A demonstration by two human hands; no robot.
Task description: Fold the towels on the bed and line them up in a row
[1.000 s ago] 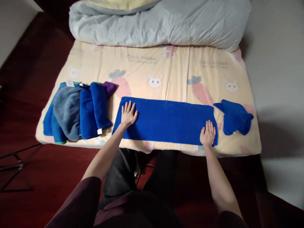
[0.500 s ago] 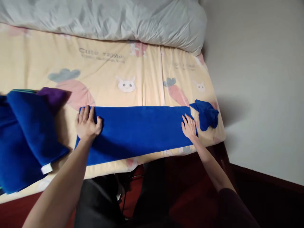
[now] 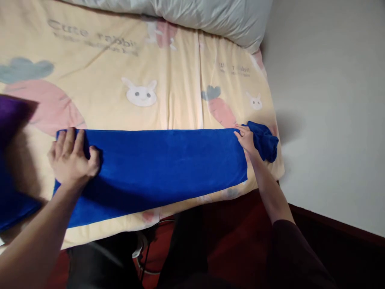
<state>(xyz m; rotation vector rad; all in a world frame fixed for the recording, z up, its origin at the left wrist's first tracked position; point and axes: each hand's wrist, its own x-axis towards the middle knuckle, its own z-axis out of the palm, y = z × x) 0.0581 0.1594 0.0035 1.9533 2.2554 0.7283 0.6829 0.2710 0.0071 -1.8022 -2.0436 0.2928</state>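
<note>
A long blue cloth, perhaps a towel (image 3: 168, 160), lies spread flat along the near edge of the bed. My left hand (image 3: 72, 158) presses on its left end, fingers stretched out and thumb apart. At the far right corner of the cloth is my right hand (image 3: 246, 138), its fingers extended over the upper edge; no grip on the fabric shows. Just beyond that hand sits a crumpled blue cloth (image 3: 266, 144).
The bed carries a yellow sheet (image 3: 108, 96) with rabbit and carrot prints. A pale grey quilt (image 3: 216, 20) lies along the back. Purple cloth (image 3: 15, 116) and more blue cloth (image 3: 15, 204) are at the left. A wall (image 3: 331, 112) stands at the right.
My right hand has slid up to the far right corner of the blue cloth. My left hand stays on the left end. The view has come closer and shifted right.
</note>
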